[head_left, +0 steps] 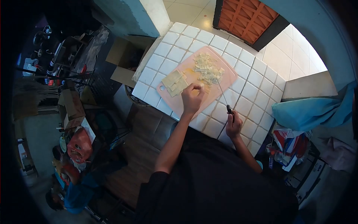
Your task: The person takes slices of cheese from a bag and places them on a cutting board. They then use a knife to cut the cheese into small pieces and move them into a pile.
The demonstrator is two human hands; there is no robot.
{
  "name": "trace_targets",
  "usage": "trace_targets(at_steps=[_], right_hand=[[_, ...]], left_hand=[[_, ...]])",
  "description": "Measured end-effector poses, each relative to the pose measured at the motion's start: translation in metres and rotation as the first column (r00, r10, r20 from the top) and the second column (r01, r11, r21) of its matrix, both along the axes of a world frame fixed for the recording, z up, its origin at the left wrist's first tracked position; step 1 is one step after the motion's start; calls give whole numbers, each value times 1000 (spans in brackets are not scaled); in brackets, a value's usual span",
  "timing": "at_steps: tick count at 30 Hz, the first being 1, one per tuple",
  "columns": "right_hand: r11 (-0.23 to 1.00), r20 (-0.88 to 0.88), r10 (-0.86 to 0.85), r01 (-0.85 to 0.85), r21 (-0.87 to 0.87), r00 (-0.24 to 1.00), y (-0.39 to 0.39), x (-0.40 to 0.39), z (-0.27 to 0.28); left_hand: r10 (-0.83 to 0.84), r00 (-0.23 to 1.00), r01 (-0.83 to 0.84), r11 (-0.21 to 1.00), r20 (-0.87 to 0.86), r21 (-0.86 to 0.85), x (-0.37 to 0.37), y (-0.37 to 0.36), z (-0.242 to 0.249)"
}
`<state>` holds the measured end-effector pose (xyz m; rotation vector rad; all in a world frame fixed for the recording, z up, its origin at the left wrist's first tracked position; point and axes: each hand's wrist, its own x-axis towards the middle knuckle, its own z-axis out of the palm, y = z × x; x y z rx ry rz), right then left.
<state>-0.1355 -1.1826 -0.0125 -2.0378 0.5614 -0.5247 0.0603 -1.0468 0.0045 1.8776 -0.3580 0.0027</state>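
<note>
A pink cutting board (223, 87) lies on the white tiled counter (253, 97). Flat pale yellow sheets (174, 83) rest on its left part, and a pile of cut pale pieces (209, 68) lies on its upper right. My left hand (192, 98) is over the board beside the sheets, its fingers curled together; whatever they pinch is too small to make out. My right hand (234, 125) is closed around the black handle of a knife (222, 92), to the right of the board. The blade points up toward the cut pieces.
A teal cloth (298, 114) hangs at the counter's right, above plastic bags (291, 143). Cardboard boxes (125, 61) stand to the left. At lower left a person in blue (80, 194) is near a red bag (80, 145). An orange lattice panel (246, 18) stands beyond the counter.
</note>
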Motion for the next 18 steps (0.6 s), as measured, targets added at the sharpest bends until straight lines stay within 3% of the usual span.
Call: trace_targets(at_steps=[1,3,4,6,11,13,18], right_hand=[[1000,1,-4,4,-7,1000,0,1,0],[1000,-5,1,-1,-15,1000,1,0,2],[1000,-8,-4,4,-16,1000,1,0,2],[1000,-12,4,-4,-19,1000,1,2,3],[999,-32,3,-4,-48,999,1,3,3],[998,-51,14,-17,-56,999,2,5,6],[992,-195,112,-121,-34,974,0,19,26]], left_hand=[[1,1000,-1,1000,-2,-3,-3,6,6],[-6,955,-20,996,-296,-83,-11,24,15],[1,954,-28,996,-300,-84,-14,35,12],[34,963,42,960,-266,276,-17,56,6],[154,959,-14,864,-237,503,-28,65,18],[76,997,-67,857,4,511,-27,68,11],[-6,980,-84,895,199,439,-26,68,8]])
